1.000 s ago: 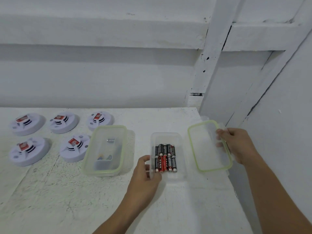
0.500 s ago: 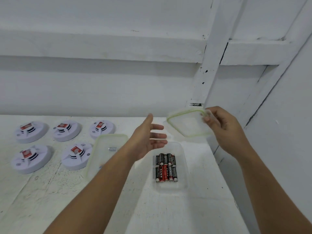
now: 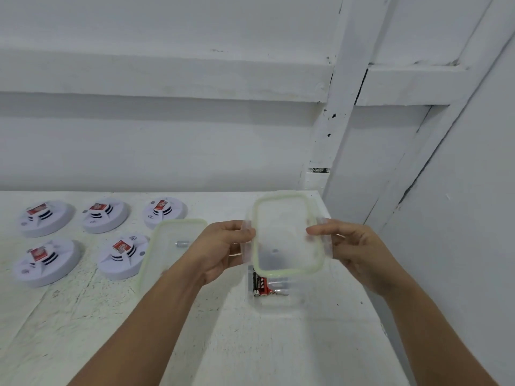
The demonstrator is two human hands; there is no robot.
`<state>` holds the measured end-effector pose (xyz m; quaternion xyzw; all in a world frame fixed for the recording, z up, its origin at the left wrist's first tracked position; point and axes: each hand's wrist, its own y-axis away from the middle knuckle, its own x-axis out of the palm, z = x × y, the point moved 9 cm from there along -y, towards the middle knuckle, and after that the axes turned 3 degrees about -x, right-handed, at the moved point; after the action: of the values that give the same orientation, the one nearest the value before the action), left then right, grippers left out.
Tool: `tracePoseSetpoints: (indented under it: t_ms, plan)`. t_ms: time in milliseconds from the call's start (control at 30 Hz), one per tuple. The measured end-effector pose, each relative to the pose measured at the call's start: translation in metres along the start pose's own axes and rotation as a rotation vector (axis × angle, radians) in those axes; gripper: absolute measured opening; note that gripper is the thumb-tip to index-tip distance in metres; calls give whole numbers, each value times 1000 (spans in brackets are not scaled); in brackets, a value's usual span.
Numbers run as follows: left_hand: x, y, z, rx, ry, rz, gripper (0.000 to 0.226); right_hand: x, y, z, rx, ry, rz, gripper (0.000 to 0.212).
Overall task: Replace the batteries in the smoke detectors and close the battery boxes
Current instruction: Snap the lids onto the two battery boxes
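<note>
**Inspector:** Where is the lid?

**Recorder:** The clear lid (image 3: pixel 287 235), with a green seal round its rim, is held in the air over the far end of the open battery box (image 3: pixel 278 305). The box stands on the counter (image 3: pixel 250 344) straight ahead. The lid is slightly tilted. I cannot tell whether it touches the box.

**Inspector:** Axes?

**Recorder:** The lid's long axis runs away from the person, and so does the box's. They are nearly aligned. In my judgement the lid needs to come down and a little toward the person to seat.

**Inspector:** Hands?

**Recorder:** The left hand (image 3: pixel 223 246) pinches the clip flap on the lid's left long edge. The right hand (image 3: pixel 354 252) pinches the flap on the right. Both have fingers curled and forearms level, and they are equally near the box, one on each side.

**Inspector:** Contents?

**Recorder:** Batteries (image 3: pixel 260 285) lie lengthwise in the box, partly hidden under the lid.

**Inspector:** Elsewhere?

**Recorder:** A second box (image 3: pixel 172 235), apparently lidded, sits just behind the left forearm. Five smoke detectors (image 3: pixel 122 256) lie farther left, well apart from the hands.
</note>
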<state>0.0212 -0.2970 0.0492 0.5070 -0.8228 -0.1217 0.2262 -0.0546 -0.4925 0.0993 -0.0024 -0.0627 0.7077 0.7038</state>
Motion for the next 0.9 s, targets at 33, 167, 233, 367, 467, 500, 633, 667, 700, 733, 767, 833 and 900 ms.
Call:
tracePoseSetpoints:
  t_ms: [33,167,233,367,467,500,633,667,700,733,767,833,900]
  plan:
    - [-6,2,1,17,-42,-39,21,0,0,-9,45,-90,-6,42]
    - [-17,12,11,24,-153,-119,15,-1,3,-40,204,-60,-124,19]
    - [-18,15,16,27,-188,-155,18,-2,5,-51,268,82,-187,16]
    - [-18,15,21,68,-267,-220,26,-1,7,-58,274,225,-253,24]
    - [-14,17,27,94,-391,-251,36,-1,8,-61,288,266,-274,25]
    - [-15,18,28,103,-408,-269,37,0,8,-62,288,274,-276,26]
    - [-16,17,33,108,-390,-312,38,0,7,-64,287,291,-281,27]
    - [-16,17,34,101,-384,-313,38,1,6,-65,286,292,-281,28]
    - [-16,17,35,95,-375,-311,38,1,7,-65,287,296,-277,28]
    - [-16,17,36,87,-366,-305,38,2,7,-66,291,298,-272,29]
    - [-15,17,37,79,-357,-302,37,3,7,-68,298,298,-268,29]
    - [-14,18,38,65,-344,-299,38,4,7,-69,310,301,-269,30]
    - [-15,18,39,65,-325,-310,44,3,8,-70,319,325,-289,34]
